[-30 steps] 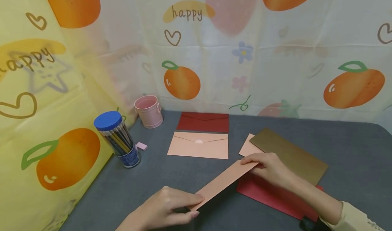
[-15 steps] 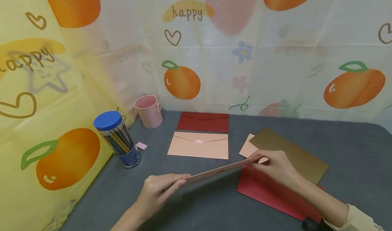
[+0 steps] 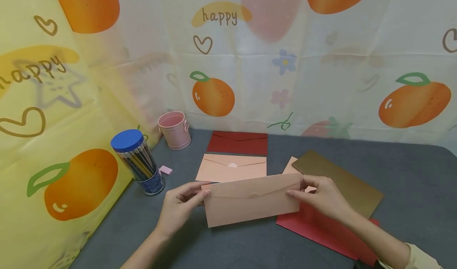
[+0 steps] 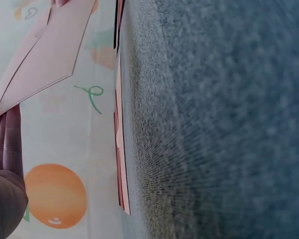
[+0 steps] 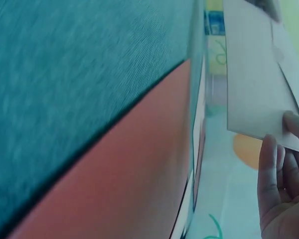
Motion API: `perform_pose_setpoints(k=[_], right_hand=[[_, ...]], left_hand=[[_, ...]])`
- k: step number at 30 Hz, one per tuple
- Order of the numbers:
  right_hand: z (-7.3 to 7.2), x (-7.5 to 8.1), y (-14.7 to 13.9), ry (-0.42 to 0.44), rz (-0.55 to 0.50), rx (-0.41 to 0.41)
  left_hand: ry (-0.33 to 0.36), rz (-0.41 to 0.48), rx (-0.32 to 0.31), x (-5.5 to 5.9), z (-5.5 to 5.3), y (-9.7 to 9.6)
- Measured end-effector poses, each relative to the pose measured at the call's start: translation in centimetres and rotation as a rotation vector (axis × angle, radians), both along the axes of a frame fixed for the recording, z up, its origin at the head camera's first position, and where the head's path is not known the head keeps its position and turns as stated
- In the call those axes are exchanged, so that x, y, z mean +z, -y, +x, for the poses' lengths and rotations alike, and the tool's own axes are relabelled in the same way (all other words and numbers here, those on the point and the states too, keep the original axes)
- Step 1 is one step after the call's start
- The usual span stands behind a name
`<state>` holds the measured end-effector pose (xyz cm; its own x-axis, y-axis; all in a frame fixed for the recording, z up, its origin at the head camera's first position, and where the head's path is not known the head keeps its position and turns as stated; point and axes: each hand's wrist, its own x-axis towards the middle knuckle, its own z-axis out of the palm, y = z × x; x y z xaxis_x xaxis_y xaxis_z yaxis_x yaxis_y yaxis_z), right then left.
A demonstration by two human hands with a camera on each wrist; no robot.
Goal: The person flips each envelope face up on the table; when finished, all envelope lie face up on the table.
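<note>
A pale pink envelope is held up above the table, its flap side facing the head camera. My left hand pinches its upper left corner between thumb and fingers. At the other end, my right hand pinches the right edge, thumb over the flap. Both wrist views show the same envelope raised off the table. Behind it lies a second pink envelope with a round white seal, partly covered in the head view. A dark red envelope lies just beyond that one.
Under my right forearm are a gold envelope, a red envelope and a mostly hidden pink one. On the left stand a blue-lidded tub of pencils and a pink bucket, with a small pink eraser nearby. A printed curtain hangs behind.
The held envelope has turned from a slant, through edge-on, to its flap side facing the head camera. My left hand has risen; my right hand keeps its end.
</note>
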<state>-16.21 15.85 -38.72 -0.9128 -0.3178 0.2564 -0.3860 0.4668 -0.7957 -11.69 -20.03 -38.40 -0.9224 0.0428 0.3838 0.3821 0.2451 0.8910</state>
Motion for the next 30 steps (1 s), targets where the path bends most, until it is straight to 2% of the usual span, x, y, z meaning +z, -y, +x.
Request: perform_pose_setpoints(k=[5, 8, 11, 17, 24, 30], right_hand=[[0.0, -0.1, 0.6, 0.091, -0.018, 0.006], [-0.1, -0.4, 1.1, 0.172, -0.086, 0.049], [-0.1, -0.8, 1.5, 0.261, -0.152, 0.096], [0.0, -1.4, 2.4, 0.372, -0.202, 0.152], [0.3, -1.7, 3.8, 0.387, -0.183, 0.231], [0.1, -2.2, 4.7, 0.404, -0.115, 0.243]], left_hand=[[0.224, 0.098, 0.056, 0.2, -0.7, 0.5], [0.325, 0.133, 0.102, 0.2, -1.1, 0.7], [0.395, 0.147, 0.146, 0.2, -1.4, 0.9], [0.444, 0.146, 0.192, -0.2, -2.0, 1.6], [0.496, 0.082, 0.227, -0.4, -2.3, 3.0], [0.523, 0.004, 0.223, -0.9, -2.6, 4.3]])
